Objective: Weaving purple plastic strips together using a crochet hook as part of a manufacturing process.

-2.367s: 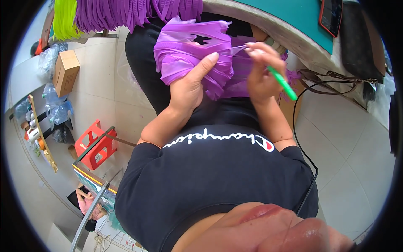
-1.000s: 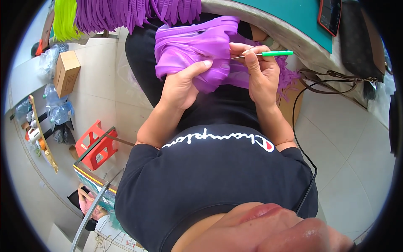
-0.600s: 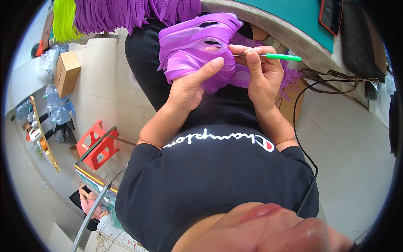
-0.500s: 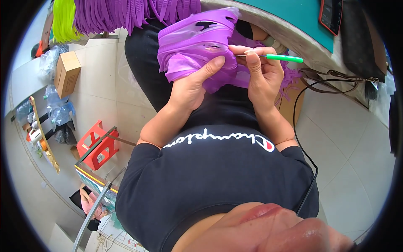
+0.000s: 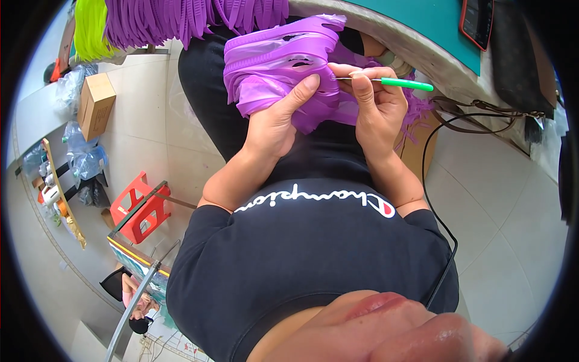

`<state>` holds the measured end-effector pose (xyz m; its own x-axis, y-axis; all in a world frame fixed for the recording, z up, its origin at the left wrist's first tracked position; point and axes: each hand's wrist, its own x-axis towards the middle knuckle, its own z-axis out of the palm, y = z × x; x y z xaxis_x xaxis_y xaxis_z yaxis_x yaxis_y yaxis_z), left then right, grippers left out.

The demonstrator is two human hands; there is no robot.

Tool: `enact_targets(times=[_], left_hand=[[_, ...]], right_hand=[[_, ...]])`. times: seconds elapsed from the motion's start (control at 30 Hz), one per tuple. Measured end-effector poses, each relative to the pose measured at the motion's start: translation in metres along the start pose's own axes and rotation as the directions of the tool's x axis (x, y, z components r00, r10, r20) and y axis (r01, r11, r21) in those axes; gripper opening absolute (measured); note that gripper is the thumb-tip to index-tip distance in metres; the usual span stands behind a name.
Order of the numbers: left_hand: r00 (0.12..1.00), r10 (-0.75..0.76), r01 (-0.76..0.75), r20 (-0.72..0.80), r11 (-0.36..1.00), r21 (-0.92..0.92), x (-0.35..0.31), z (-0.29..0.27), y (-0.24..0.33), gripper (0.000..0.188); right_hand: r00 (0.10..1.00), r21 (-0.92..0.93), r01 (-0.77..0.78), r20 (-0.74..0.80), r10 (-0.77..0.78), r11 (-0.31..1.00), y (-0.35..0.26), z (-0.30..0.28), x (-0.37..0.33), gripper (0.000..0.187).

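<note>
You hold a purple strap piece [image 5: 277, 66], a bundle of woven plastic bands, up in front of your chest, just below the edge of the table [image 5: 422, 24]. Your left hand [image 5: 274, 123] cups it from beneath, fingers wrapped under the bundle and the thumb [image 5: 301, 90] pressed up against its near face. Your right hand [image 5: 377, 114] pinches a hook tool [image 5: 392, 82] with a green handle between thumb and forefinger; the thin metal tip points left and meets the purple bands right beside your left thumb. The handle sticks out to the right, roughly level.

More purple strips [image 5: 193, 18] hang in a fringe along the top of the view, with a bunch of yellow-green ones [image 5: 90, 27] to their left. On the teal tabletop a phone [image 5: 479, 21] lies near the far right. A black cable [image 5: 434, 211] runs down past your right elbow across the tiled floor. To your left on the floor stand a cardboard box [image 5: 93, 105], a red stool [image 5: 142, 208] and some clear plastic bags [image 5: 84, 160].
</note>
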<state>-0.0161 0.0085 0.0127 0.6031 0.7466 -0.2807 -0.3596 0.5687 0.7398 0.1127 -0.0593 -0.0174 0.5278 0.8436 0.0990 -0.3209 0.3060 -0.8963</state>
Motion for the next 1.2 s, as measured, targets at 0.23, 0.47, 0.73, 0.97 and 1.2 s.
enact_targets(times=[0.23,0.47,0.73,0.97,1.2], left_hand=[[0.989,0.050,-0.051,-0.142,0.999,0.001,-0.001,-0.001,-0.011,0.033],[0.973,0.130,-0.137,-0.189,0.990,-0.024,0.011,-0.021,-0.002,0.032],[0.937,0.104,-0.164,-0.334,0.974,-0.158,0.015,-0.070,0.026,0.031],[0.979,0.124,-0.137,-0.162,0.988,-0.071,0.005,-0.033,0.011,0.032],[0.990,0.040,-0.051,-0.136,0.996,-0.076,0.002,-0.019,0.002,0.036]], right_hand=[[0.838,-0.574,0.539,0.289,-0.464,0.616,0.015,-0.009,0.002,0.011],[0.589,-0.888,0.251,-0.175,-0.789,0.385,-0.034,-0.156,0.038,0.001],[0.238,-0.964,-0.192,-0.229,-0.944,0.185,-0.179,-0.289,-0.035,0.023],[0.969,-0.837,-0.248,-0.222,0.113,0.487,-0.115,-0.147,-0.016,0.012],[0.994,-0.153,-0.022,0.103,0.038,0.988,-0.009,-0.026,0.012,0.015]])
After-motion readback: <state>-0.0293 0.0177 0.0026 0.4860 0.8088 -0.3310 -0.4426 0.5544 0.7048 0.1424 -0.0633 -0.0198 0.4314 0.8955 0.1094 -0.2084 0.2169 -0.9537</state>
